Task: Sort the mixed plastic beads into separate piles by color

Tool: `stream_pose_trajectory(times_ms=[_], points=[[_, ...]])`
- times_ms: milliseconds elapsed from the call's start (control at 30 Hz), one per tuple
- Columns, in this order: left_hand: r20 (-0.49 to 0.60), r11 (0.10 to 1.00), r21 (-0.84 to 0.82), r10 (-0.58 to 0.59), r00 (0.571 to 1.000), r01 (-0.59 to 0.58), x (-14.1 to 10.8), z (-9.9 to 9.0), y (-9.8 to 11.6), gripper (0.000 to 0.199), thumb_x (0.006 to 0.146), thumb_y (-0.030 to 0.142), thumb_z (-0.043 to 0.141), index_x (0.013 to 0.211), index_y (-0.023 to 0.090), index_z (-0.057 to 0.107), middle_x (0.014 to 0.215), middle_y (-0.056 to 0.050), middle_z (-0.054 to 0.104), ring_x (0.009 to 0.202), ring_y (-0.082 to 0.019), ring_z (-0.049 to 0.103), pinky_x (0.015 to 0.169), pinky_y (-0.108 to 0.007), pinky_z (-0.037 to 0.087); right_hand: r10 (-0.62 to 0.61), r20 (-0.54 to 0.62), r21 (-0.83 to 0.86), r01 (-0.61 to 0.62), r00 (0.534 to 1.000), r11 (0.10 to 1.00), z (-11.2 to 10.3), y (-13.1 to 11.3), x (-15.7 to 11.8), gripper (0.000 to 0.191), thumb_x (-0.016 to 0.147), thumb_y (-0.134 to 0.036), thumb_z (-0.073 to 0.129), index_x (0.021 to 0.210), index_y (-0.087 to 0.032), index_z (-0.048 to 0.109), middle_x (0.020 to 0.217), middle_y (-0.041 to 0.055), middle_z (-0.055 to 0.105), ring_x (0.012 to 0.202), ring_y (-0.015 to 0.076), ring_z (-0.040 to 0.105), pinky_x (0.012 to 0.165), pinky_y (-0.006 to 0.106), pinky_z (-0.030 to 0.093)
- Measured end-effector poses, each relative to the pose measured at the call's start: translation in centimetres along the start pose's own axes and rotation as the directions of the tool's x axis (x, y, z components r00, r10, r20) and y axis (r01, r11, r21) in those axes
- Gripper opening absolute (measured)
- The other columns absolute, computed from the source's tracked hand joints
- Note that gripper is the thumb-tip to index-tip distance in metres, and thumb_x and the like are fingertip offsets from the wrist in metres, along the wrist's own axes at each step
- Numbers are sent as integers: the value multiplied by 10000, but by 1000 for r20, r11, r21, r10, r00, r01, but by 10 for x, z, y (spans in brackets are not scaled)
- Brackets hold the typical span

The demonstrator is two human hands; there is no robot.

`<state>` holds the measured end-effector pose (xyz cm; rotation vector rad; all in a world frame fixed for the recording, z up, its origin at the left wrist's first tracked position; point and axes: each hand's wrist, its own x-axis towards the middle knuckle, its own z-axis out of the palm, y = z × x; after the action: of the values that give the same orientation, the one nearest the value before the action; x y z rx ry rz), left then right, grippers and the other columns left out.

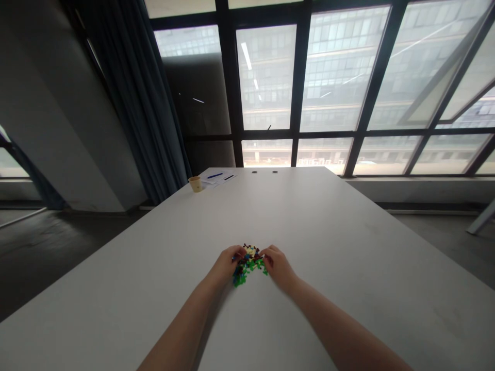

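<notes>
Head view: both hands half-curled at the edges of the coloured pieces, any grip unclear.

I see a heap of small, irregular pieces mixing bright green, blue, dark red and pale yellow, against a plain white tabletop; beyond, a yellowish-tan tapered cup and a dark blue fabric curtain.
</notes>
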<state>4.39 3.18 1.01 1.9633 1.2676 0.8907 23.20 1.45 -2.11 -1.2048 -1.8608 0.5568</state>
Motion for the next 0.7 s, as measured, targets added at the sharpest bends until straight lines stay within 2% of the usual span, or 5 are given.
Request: stream_pose_trajectory(times_ms=[167, 267, 400, 500, 700], points=[[12, 1000, -12, -4, 1000, 4, 0, -2, 8, 145, 655, 134, 498, 742, 175, 606, 771, -55, 628, 755, -183, 570, 756, -334, 440, 38, 19, -11, -38, 999, 999, 0, 0, -1, 258, 743, -57, 426, 872, -172, 617, 807, 29, 502, 667, 106, 474, 661, 219, 408], [5, 996, 76, -37, 999, 37, -3, -13, 5, 165, 659, 217, 548, 806, 171, 609, 848, -67, 602, 774, -189, 548, 770, -342, 431, 45, 57, -35, -43, 997, 998, -2, -2, -4, 242, 723, -160, 542, 958, -172, 598, 877, 43, 505, 756, 129, 491, 730, 242, 413], [96, 937, 269, -256, 962, 223, -12, -30, -5, 541, 499, 308, 681, 1002, 164, 540, 966, -58, 511, 876, -211, 510, 797, -331, 421, 67, 129, -83, -57, 989, 995, -1, -5, -6, 389, 658, -227, 648, 1038, -182, 577, 975, 59, 500, 889, 163, 487, 834, 274, 386], [195, 899, 350, -344, 918, 262, -18, -30, -7, 707, 428, 299, 715, 1082, 180, 476, 1031, -51, 459, 943, -213, 485, 836, -310, 400, 95, 157, -103, -79, 983, 992, 3, -6, -6, 343, 673, -188, 633, 1014, -188, 596, 970, 57, 507, 892, 160, 493, 835, 269, 383], [138, 944, 294, -198, 970, 150, -12, -3, -7, 491, 567, 219, 623, 1039, 138, 517, 998, -89, 513, 922, -231, 505, 814, -334, 399, 46, 118, -83, -37, 992, 996, 7, -10, -2, 218, 725, -110, 541, 894, -209, 636, 888, 35, 526, 838, 140, 505, 792, 241, 400]])
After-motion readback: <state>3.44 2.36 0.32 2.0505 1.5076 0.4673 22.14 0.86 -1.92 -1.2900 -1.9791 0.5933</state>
